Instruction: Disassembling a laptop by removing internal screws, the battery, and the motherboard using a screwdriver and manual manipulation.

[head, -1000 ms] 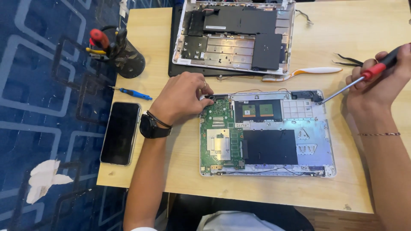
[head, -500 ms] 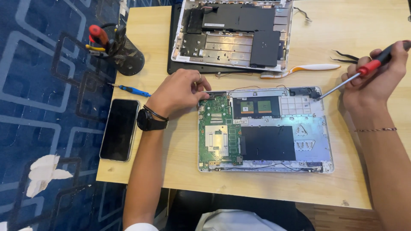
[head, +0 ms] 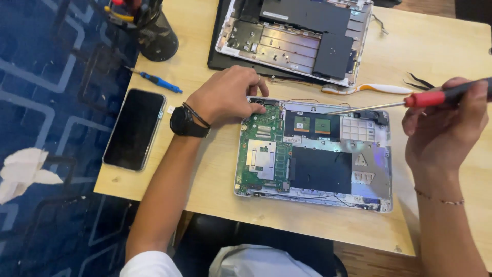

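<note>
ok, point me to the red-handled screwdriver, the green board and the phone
red-handled screwdriver (head: 428, 98): head view, on the red grip, held in the right hand (head: 443, 128).
green board (head: 262, 154): head view, on the middle of the board inside the open laptop.
phone (head: 134, 128): head view, centre of its dark screen.

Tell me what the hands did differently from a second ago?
The right hand swung its red-handled screwdriver lower, so the tip now sits over the top edge of the open laptop, further in than before. The left hand stayed resting on the laptop's top left corner. The phone and blue screwdriver stayed put.
</note>
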